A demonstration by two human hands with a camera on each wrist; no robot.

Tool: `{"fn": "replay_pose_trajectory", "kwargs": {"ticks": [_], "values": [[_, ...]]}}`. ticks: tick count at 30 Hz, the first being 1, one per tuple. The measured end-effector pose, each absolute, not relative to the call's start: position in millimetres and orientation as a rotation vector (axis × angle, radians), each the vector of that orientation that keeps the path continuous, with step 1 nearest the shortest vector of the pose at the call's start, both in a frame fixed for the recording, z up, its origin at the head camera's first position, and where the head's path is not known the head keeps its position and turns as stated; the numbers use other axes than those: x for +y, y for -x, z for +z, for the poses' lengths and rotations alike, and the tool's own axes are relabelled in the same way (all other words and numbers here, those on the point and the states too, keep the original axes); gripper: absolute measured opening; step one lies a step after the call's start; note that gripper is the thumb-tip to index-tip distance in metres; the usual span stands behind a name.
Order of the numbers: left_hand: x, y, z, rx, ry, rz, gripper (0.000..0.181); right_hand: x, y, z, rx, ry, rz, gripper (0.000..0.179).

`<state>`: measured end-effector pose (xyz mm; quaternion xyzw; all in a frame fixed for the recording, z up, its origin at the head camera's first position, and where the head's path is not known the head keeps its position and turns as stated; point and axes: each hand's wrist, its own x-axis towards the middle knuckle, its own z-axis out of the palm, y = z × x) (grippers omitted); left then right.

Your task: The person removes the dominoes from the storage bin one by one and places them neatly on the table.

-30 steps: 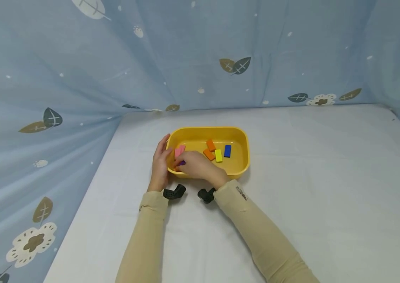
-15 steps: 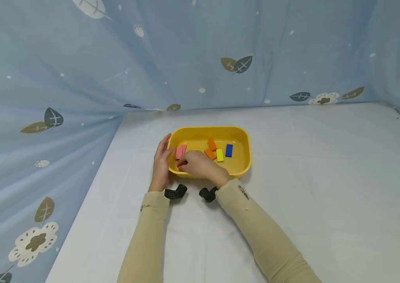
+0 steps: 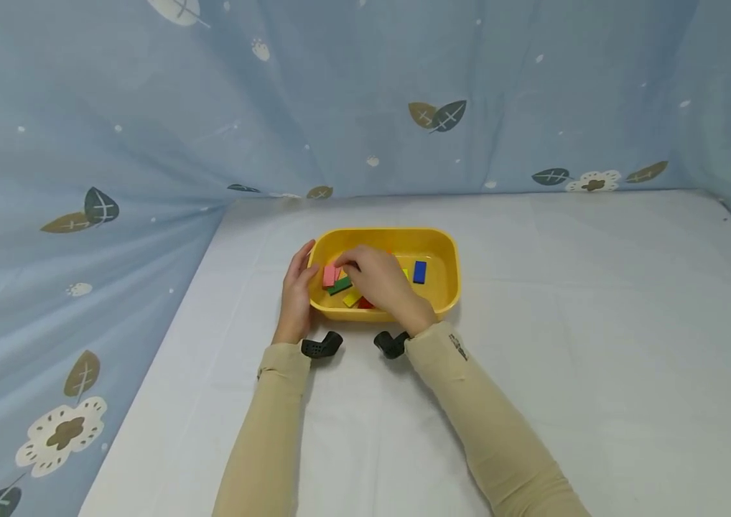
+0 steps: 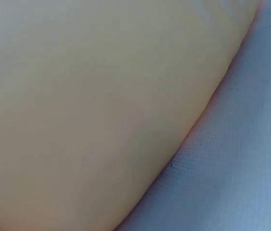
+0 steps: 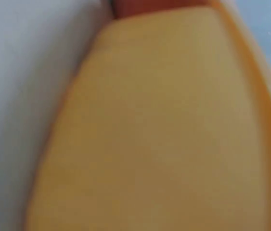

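On head cam I'm seeing both bare hands working at a yellow tray (image 3: 449, 280), which is sitting on the white-covered desk (image 3: 572, 337). The left hand (image 3: 295, 293) is holding the tray's left end: its fingers are lying along the outside wall, the thumb is hooking over the rim. The right hand (image 3: 378, 276) is reaching in over the near rim, its fingers bending downward just beside the pink blocks (image 3: 329, 276); I'm not able to tell whether they're pinching anything.

Blocks are lying inside the tray. Near the left wall the two pink ones are sitting together, a green block (image 3: 340, 286) just in front. A yellow block (image 3: 352, 298) and a red block (image 3: 365, 304) are lying close together by the near wall, the red one hiding partly under the hand. A blue block (image 3: 420, 272) is resting apart, toward the right. Another yellow one and an orange one are barely peeking out past the right hand.

Left wrist cam is giving me mostly one close, pale surface; right wrist cam is blurring. Neither is showing me any fingers clearly. Behind, a blue leaf-print curtain (image 3: 314, 93) is hanging.
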<state>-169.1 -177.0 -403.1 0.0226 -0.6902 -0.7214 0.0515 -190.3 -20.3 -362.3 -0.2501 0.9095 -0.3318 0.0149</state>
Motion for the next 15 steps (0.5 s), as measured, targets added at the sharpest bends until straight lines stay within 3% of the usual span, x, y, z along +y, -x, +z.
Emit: {"fn": "replay_pose_trajectory", "kwargs": {"ticks": [15], "values": [[-182.3,179.6,-420.1,-2.147,-0.152,-2.155,0.044,47.0,192.0,-355.7,2.832,0.672,-1.144,0.042]]}}
